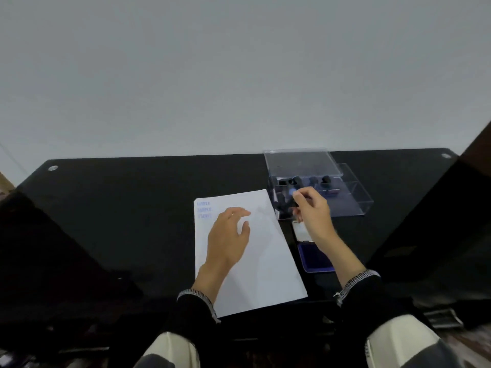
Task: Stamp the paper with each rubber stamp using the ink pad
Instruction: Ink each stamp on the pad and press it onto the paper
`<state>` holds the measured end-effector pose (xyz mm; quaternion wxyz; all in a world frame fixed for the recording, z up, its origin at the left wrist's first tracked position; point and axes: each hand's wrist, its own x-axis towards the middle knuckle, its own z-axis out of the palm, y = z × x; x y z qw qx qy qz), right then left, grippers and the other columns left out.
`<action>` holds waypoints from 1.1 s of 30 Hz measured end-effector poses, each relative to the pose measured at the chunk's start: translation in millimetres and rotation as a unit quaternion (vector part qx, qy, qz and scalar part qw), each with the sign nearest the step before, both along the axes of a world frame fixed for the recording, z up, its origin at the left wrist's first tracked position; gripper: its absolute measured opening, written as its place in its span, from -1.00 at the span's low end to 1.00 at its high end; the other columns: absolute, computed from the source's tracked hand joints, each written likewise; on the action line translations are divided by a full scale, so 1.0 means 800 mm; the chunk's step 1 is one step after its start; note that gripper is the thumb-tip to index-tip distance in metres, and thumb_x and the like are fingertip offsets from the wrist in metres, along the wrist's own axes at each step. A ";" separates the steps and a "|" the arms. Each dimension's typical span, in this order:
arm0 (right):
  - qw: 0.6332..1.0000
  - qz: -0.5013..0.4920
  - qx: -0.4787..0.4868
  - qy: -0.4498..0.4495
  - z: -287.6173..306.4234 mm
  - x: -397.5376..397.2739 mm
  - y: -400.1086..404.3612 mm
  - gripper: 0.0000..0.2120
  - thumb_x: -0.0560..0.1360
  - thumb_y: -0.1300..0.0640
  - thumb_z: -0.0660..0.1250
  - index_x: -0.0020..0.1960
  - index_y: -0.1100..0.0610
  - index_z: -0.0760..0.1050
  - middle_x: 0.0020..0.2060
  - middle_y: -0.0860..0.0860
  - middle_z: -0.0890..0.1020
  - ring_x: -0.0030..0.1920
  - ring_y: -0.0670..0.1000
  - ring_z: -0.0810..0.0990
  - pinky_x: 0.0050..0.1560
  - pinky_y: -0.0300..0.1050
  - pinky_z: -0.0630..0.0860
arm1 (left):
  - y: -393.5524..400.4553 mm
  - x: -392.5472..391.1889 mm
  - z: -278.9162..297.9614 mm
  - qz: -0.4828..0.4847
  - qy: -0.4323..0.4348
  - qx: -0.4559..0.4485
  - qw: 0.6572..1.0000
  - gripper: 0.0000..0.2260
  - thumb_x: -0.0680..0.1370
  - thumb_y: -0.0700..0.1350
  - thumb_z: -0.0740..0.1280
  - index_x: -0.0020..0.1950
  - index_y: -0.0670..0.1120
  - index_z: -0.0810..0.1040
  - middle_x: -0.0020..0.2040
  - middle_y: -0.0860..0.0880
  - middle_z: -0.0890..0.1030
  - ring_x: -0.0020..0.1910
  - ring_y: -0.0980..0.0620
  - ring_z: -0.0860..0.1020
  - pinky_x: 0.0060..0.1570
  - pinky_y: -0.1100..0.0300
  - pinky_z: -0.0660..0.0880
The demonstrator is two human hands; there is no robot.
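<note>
Judging by the three blue prints already at the far left corner of the paper [265,251], the risk now is a smeared or overlapping mark, should the sheet slip on the glossy black table [119,208] or the wrong stamp be picked. Flat on the sheet lies the left hand [229,236], fingers relaxed and nearly straight. Curled fingers of the right hand [312,211] pinch a dark rubber stamp [285,203] at the clear case [350,197], just beyond the ink pad [314,257], which lies open right of the paper.

Left hand [229,235] flat on paper [265,261], right hand [312,208] pinching a rubber stamp [285,204] beside clear box [345,197].
</note>
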<state>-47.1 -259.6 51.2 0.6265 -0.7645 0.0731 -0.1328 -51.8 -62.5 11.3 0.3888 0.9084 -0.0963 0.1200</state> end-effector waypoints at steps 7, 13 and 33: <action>0.992 -0.023 -0.116 0.033 -0.019 -0.060 -0.079 -0.78 0.56 0.01 0.29 -0.15 0.13 0.53 -0.33 0.02 0.56 -0.29 -0.05 0.49 -0.18 -0.16 0.43 | -0.068 -0.025 -0.027 -0.136 0.051 0.041 0.989 -0.76 0.63 -0.06 0.22 0.28 0.03 0.53 0.29 0.12 0.49 0.27 0.18 0.40 0.19 0.41 0.22; 0.974 0.006 -0.223 0.047 -0.036 -0.084 -0.088 -0.78 0.58 -0.04 0.24 -0.10 0.08 0.53 -0.30 0.00 0.60 -0.25 -0.10 0.57 -0.22 -0.32 0.41 | -0.077 -0.032 -0.046 -0.175 0.058 0.063 0.981 -0.72 0.61 0.06 0.23 0.29 0.06 0.53 0.34 0.16 0.46 0.38 0.19 0.29 0.30 0.36 0.12; 0.921 0.066 -0.383 0.002 -0.042 -0.075 -0.060 -0.82 0.60 -0.02 0.21 -0.01 0.09 0.43 -0.29 -0.04 0.51 -0.30 -0.10 0.48 -0.33 -0.30 0.33 | -0.072 -0.035 -0.055 -0.176 0.030 0.094 0.979 -0.68 0.61 0.11 0.22 0.36 0.13 0.46 0.43 0.19 0.37 0.46 0.24 0.20 0.40 0.41 -0.15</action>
